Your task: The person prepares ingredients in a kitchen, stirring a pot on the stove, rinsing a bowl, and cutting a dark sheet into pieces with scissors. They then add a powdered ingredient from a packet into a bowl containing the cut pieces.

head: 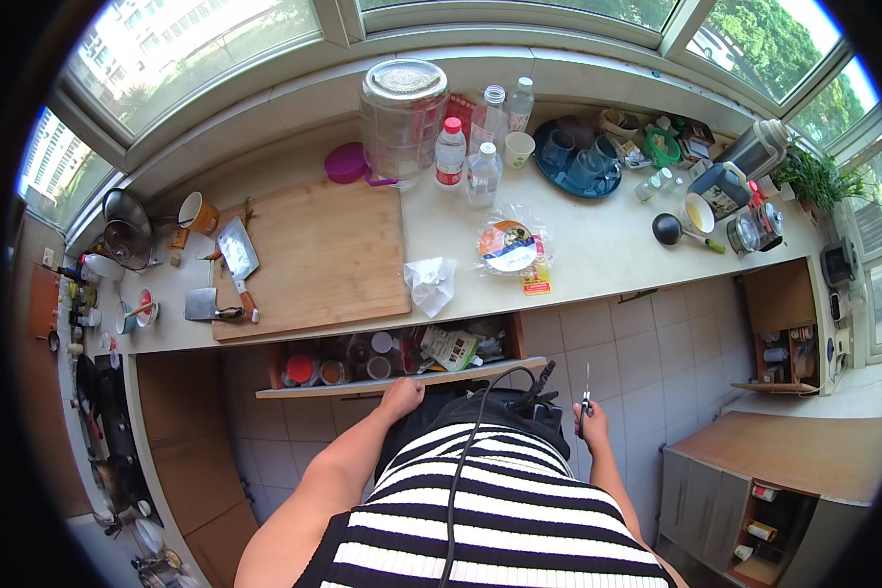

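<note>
My left hand (403, 398) is curled at the front of a pulled-out wooden drawer (316, 389), over its dark handle (360, 397); its fingertips are hidden. Jars with lids, among them a red-lidded jar (301, 369), and a green-and-white packet (450, 348) lie inside the drawer. Over the tiled floor, my right hand (595, 425) holds scissors (586, 397) by their black handles, blades pointing away from me. On the counter (441, 242) beyond are a crumpled white tissue (431, 285) and a round food package (511, 246) in clear plastic wrapping.
A wooden cutting board (323, 257) bears a cleaver (238, 250), with a second cleaver (203, 304) at its left edge. Bottles (450, 154), a large clear container (404, 121) and a blue tray of glasses (584, 184) stand farther back. A black ladle (669, 229) lies right.
</note>
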Demonstrator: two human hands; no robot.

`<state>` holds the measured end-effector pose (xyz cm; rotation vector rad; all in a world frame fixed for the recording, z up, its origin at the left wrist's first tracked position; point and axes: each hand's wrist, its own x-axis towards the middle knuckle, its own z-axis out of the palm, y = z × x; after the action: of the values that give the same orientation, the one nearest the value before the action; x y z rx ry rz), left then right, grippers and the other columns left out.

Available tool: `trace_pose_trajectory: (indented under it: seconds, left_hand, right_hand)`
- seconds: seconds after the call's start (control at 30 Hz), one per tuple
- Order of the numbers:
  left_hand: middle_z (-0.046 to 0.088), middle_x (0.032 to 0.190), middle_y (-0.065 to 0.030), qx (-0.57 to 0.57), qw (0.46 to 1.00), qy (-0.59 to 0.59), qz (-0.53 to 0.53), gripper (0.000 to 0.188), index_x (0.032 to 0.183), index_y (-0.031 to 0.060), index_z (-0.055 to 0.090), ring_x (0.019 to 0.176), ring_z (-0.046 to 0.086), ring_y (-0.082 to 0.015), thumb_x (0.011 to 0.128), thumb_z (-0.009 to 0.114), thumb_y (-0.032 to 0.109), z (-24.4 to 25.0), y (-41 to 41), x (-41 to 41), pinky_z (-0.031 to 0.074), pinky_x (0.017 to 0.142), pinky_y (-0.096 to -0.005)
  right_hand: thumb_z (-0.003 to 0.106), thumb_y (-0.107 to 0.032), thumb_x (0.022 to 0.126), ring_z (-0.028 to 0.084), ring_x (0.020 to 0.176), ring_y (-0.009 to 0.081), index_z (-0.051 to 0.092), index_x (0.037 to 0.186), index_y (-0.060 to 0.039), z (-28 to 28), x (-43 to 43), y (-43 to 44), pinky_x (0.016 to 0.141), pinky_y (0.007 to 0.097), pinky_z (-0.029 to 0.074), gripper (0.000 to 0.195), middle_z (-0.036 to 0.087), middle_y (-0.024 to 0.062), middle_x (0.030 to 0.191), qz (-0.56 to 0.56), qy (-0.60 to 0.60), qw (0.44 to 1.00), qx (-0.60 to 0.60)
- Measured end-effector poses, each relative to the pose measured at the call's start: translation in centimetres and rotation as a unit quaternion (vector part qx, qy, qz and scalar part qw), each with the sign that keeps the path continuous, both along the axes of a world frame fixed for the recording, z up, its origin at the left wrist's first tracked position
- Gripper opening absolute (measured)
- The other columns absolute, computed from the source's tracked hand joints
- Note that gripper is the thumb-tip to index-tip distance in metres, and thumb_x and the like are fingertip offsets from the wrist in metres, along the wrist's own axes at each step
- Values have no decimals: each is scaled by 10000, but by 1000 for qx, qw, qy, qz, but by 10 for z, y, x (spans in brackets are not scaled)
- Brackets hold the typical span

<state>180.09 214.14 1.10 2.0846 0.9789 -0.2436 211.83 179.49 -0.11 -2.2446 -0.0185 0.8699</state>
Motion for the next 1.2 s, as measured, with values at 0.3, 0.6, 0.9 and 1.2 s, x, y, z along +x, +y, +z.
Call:
trace_pose_trajectory:
  seconds: [0.3,0.6,0.9,1.2]
  left_hand:
    - [616,703,-181,11,999,17,-32,137,672,53,637,668,602,-365,728,552,144,-14,-7,-19,470,615,-456]
    - [584,589,-121,-101,990,76,-64,118,634,83,648,555,567,-240,678,551,134,-27,2,-51,432,553,-413]
    - [579,581,-122,-86,955,55,279,88,639,92,637,539,559,-248,650,557,127,1,-77,-171,432,535,-413]
    - [566,545,-114,-234,721,91,646,195,615,76,639,467,534,-244,752,554,186,-54,-312,-330,433,465,-416]
  right_hand:
    - [713,-287,861,500,461,113,560,1078,-31,4,-21,4,412,278,398,370,539,15,631,-66,88,987,114]
    - [723,-244,857,496,449,111,540,1156,-27,27,-25,51,409,275,386,413,554,19,630,-35,26,990,132]
    - [752,-260,826,596,729,184,552,1196,-6,42,-30,242,705,316,492,491,647,121,845,296,-155,924,183]
    - [760,-199,808,625,815,282,521,1216,-20,85,-210,395,761,360,492,506,643,194,944,590,-138,724,330]
